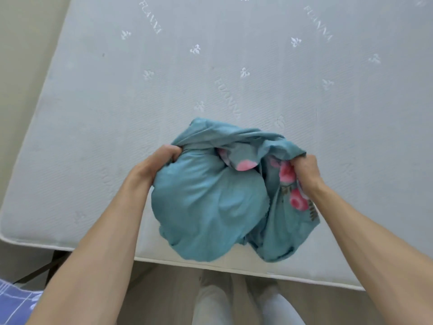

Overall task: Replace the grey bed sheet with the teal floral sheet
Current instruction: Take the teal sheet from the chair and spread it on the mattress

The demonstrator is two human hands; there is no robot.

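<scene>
The teal floral sheet (pixel 210 198) is bunched into a loose bundle at the near edge of the bare mattress (pixel 164 78), its lower folds hanging just past that edge. Most of the bundle shows plain teal cloth; pink flowers show in the folds near its middle and along its right side.

The left hand (pixel 161 160) grips the sheet at the bundle's upper left, its fingers (pixel 174 152) curled tight into a gathered fold. The right hand (pixel 304 170) grips the bundle's upper right, its fingers (pixel 296 164) clamped on a pinch of the flowered cloth. Both forearms reach in from the near side, one on each flank of the bundle.

The mattress is pale grey-white, quilted, with woven leaf marks and lettering across its top, and it carries nothing but the sheet. Below the mattress's near edge the person's legs in light trousers (pixel 234 301) stand on a pale floor. Off the mattress's near left corner lies a bit of blue-and-white patterned cloth (pixel 16 303), and a dark frame piece (pixel 44 268) shows under that corner.
</scene>
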